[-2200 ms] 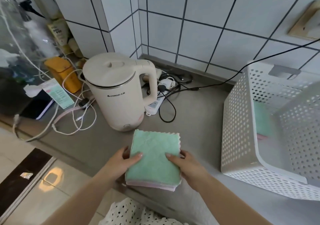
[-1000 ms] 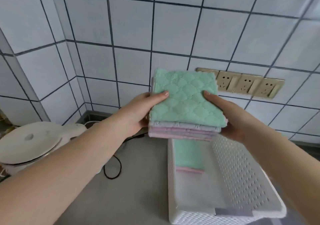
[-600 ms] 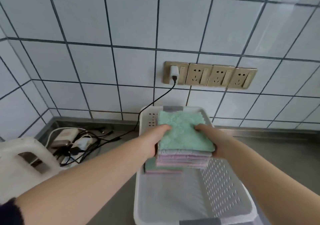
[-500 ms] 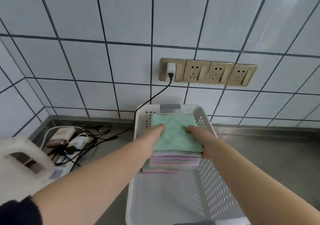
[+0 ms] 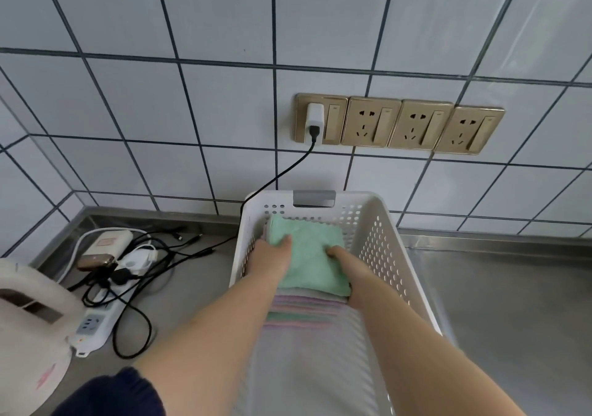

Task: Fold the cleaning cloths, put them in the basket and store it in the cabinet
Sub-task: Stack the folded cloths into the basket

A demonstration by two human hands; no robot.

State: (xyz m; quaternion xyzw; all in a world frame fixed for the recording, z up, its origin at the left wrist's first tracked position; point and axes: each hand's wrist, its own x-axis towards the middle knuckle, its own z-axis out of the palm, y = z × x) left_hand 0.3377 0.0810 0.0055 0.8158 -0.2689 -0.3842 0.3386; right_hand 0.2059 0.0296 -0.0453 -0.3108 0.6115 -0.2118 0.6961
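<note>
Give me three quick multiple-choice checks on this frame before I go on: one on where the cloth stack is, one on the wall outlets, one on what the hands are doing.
1. Where is the stack of folded cloths?
A. On the counter beside the kettle
B. Inside the white basket, at its far end
C. On the power strip

2. How many of the four wall outlets have something plugged in?
A. None
B. One
C. Three

3. What are the hands doing?
A. Both are on the stack
B. Only the left hand touches it
C. Both rest on the basket rim

Answers:
1. B: the stack sits between the perforated walls, near the grey handle.
2. B: only the leftmost outlet carries a white adapter with a black cable.
3. A: the left hand and the right hand flank the stack, a digit of each on the green top cloth.
</note>
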